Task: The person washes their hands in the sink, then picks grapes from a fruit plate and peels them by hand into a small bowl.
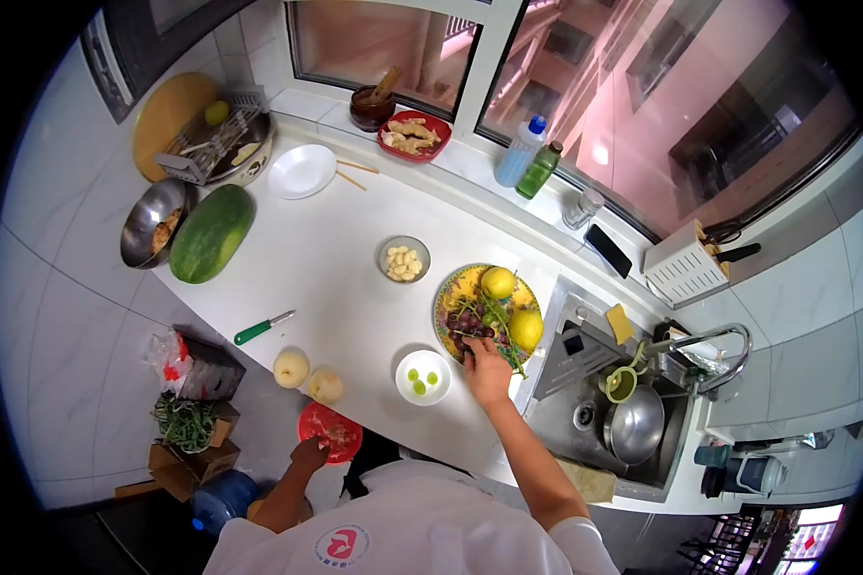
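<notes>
My right hand (489,372) reaches onto a yellow patterned plate (443,299), fingers closed around dark grapes (470,321) at its near side. Two yellow, lemon-like fruits (525,329) and green stems share the plate. Left of this hand, a small white bowl (408,393) contains a few green pieces. My left hand (309,452) is low beside the counter edge, over the rim of a round red container (345,433) with scraps inside. Its fingers look curled; what they hold, if anything, is hidden. Two pale, peeled-looking round fruits (307,377) rest on the counter edge nearby.
A green-handled knife (264,327) lies near the front edge. A bowl of peeled garlic cloves (403,260), a watermelon (213,235), a metal bowl (144,225) and a white plate (302,172) stand farther back. The sink (556,422) with its faucet (738,350) is at right.
</notes>
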Demonstrator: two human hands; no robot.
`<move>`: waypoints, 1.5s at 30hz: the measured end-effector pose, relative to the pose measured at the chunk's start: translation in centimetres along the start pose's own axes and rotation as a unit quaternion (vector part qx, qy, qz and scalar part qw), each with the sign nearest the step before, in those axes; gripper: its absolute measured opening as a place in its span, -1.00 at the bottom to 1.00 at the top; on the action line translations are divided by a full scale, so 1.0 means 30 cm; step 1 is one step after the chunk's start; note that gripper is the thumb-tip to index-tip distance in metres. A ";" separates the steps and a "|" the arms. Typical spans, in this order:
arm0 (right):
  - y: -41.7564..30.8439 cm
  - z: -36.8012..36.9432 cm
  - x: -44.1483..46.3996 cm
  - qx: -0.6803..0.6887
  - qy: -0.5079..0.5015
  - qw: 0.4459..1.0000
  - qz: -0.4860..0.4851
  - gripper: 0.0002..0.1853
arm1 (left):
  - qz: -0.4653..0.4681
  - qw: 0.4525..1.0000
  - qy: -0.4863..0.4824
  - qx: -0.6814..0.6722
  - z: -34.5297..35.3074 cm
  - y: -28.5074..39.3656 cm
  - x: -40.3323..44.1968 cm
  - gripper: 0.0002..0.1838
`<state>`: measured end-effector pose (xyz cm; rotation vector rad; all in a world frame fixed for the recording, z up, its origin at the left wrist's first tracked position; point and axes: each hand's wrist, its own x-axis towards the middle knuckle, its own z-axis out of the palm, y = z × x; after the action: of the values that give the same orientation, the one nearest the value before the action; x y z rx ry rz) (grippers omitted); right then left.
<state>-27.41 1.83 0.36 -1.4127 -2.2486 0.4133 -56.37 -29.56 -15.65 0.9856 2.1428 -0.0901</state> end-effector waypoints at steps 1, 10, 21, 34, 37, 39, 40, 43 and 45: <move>-0.004 0.006 0.005 -0.030 -0.005 0.999 -0.011 -0.71 | -0.001 1.000 0.001 0.000 0.006 -0.009 0.003 -0.52; -0.002 0.046 0.034 -0.078 -0.036 0.994 0.065 -0.71 | 0.021 0.999 -0.018 -0.041 0.023 -0.009 -0.039 -0.60; 0.009 0.028 0.011 -0.057 -0.023 0.996 0.061 -0.71 | 0.109 0.992 -0.024 -0.054 0.072 -0.026 -0.010 -0.64; -0.006 0.059 0.026 -0.072 0.020 0.994 0.078 -0.74 | 0.127 0.990 -0.004 -0.058 0.002 0.027 -0.058 -0.63; 0.029 0.050 -0.025 0.010 0.058 0.991 0.118 -0.80 | 0.143 0.989 -0.031 -0.037 -0.024 0.036 -0.095 -0.65; 0.022 0.010 -0.046 0.040 0.073 0.986 0.145 -0.84 | 0.144 0.979 -0.058 -0.131 -0.087 0.074 -0.163 -0.68; 0.035 -0.002 -0.057 0.064 0.059 0.983 0.159 -0.83 | 0.144 0.979 -0.059 -0.130 -0.126 0.102 -0.200 -0.68; 0.058 -0.030 -0.074 0.095 0.036 0.975 0.199 -0.83 | 0.202 0.971 -0.013 -0.123 -0.214 0.189 -0.249 -0.66; 0.064 -0.055 -0.078 0.120 -0.018 0.956 0.266 -0.84 | 0.279 0.948 0.018 -0.151 -0.235 0.215 -0.245 -0.65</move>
<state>-24.22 0.58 0.36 -1.8691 -1.7392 0.8561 -53.30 -27.12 -4.26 1.3652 1.7616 0.5195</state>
